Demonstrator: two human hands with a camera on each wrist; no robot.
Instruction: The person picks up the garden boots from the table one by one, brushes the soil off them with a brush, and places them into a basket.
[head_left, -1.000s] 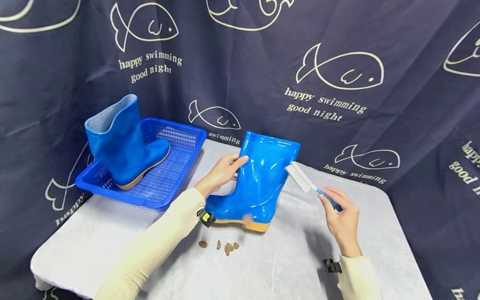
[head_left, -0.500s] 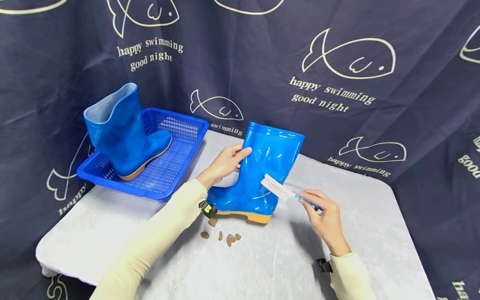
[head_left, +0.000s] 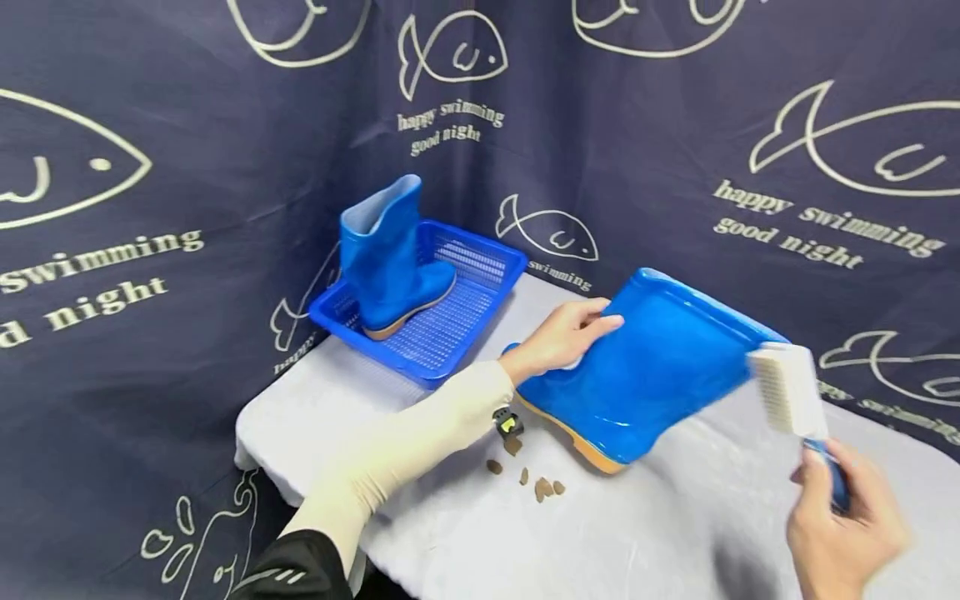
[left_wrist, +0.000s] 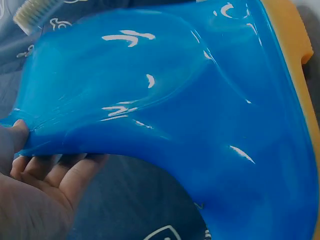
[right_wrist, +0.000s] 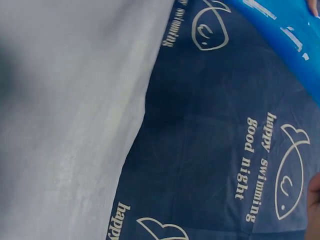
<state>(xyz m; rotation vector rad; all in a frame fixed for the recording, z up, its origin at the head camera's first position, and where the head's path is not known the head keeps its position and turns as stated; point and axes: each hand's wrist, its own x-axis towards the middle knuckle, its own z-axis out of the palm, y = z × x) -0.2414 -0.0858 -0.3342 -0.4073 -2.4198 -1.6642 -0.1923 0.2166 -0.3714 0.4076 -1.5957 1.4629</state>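
Note:
A glossy blue rain boot [head_left: 652,367] with an orange sole leans to the right over the table. My left hand [head_left: 566,333] grips the front of its shaft; in the left wrist view the thumb lies on the outside and the other fingers pass behind. My right hand [head_left: 847,508] holds a brush [head_left: 791,390] by its blue handle, its white bristles facing the upper back edge of the shaft. Whether the bristles touch the boot I cannot tell. In the right wrist view the brush is out of sight, and only a sliver of the hand [right_wrist: 314,210] shows.
A second blue boot [head_left: 390,267] stands in a blue plastic basket [head_left: 427,371] at the table's left. Several brown flakes [head_left: 543,489] lie on the white table [head_left: 525,550] in front of the held boot. Dark fish-printed cloth [head_left: 262,142] hangs behind.
The held boot has tipped further, its top towards the right. The brush has gone from the middle of the boot to beside its upper rim and stands more upright. The head view has turned left.

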